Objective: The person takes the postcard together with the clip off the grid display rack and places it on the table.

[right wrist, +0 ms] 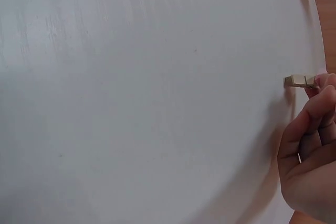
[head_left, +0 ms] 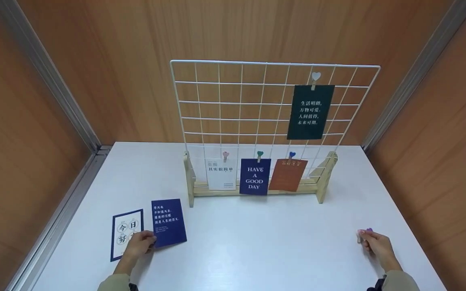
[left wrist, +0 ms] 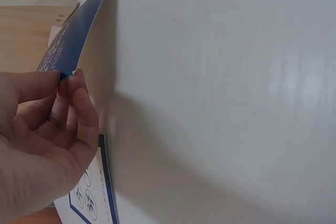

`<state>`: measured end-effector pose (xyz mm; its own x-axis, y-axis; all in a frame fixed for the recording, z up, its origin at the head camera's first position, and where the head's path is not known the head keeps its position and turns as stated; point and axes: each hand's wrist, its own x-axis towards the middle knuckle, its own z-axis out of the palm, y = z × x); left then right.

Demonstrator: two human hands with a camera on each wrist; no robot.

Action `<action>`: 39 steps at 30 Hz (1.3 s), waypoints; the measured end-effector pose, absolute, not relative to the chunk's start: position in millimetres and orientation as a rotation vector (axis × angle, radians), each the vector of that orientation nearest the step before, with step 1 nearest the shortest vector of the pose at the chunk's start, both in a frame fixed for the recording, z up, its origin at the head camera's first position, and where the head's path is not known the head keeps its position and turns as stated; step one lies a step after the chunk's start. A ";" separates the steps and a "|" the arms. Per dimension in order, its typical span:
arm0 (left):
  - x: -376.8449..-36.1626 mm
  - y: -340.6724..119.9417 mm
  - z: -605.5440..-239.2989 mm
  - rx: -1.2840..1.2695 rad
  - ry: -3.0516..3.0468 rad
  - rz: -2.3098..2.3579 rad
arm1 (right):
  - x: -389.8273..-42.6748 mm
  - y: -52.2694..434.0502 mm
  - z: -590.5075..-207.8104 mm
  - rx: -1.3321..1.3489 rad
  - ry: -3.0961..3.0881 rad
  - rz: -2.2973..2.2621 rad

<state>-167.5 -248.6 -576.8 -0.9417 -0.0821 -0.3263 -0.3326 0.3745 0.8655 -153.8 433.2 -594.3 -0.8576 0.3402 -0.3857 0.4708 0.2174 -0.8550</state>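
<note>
From head height we look forward and down over the white tabletop (head_left: 257, 242) to the white wire grid on its wooden stand (head_left: 273, 105). Both wrist views sit close, skimming that same tabletop, each catching the stand's wood at the top edge.

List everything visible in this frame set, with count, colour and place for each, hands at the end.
wire grid panel: 1, white, upright in the stand at the back of the table
wooden stand: 1, pale wood, holds the grid
clipped cards: 4; dark green card upper right of grid; white card, blue HAVE A GOOD DAY card, orange card along the bottom row
heart clips on grid: 4, white, pink, teal, blue, one above each card
blue card: 1, front left
white card with blue border: 1, flat, front left
small clip: 1, purple top, front right
table: 1, white
left hand: pinches the blue card's corner
right hand: pinches the small clip
</note>
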 end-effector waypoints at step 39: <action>-167.7 -249.2 -582.7 -0.421 2.559 1.395 | -153.1 433.4 -602.2 0.775 2.495 -1.642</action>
<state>-167.7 -249.2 -582.7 -0.9402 -0.1532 -0.3043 -0.3388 0.5148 0.7876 -153.1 433.4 -602.2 -0.8724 0.3761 -0.3123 0.4355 0.3080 -0.8459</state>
